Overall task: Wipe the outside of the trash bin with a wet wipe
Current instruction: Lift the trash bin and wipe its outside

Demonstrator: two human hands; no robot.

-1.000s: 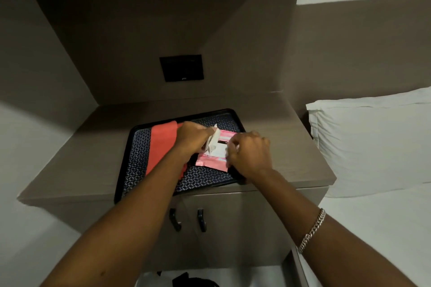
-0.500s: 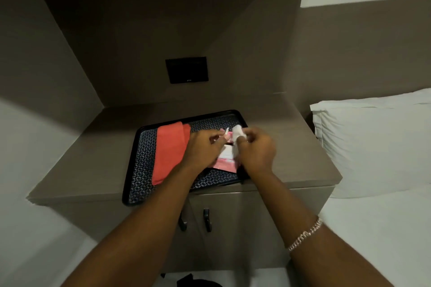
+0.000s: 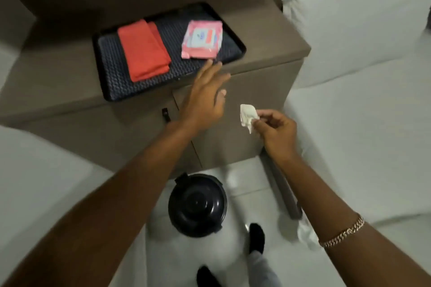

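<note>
- Right hand point(image 3: 276, 131): I see the thumb and fingertips point(image 3: 257, 121) pinched on a crumpled white wet wipe point(image 3: 248, 116). The wipe sticks up and to the left out of the pinch, its long axis roughly vertical in my view; it hangs in the air in front of the cabinet point(image 3: 245, 105) face, well above the floor.
- Left hand point(image 3: 205, 98): the fingers are spread wide and flat, holding nothing, and point up toward the near rim of the tray point(image 3: 109, 91). The fingertips lie just short of the wipe pack point(image 3: 202, 39).
- Wipe pack: pink, flat on the right part of the tray, its long axis running away from me.
- Red cloth point(image 3: 143, 50): folded, on the left part of the tray, beside the pack and apart from it.
- Trash bin point(image 3: 197, 205): black and round, upright on the pale floor below the cabinet, its domed lid facing me; both hands are well apart from it.
- Bracelet point(image 3: 342, 232): a chain on my right forearm.
- Pillow point(image 3: 354, 18): white, to the right of the cabinet.
</note>
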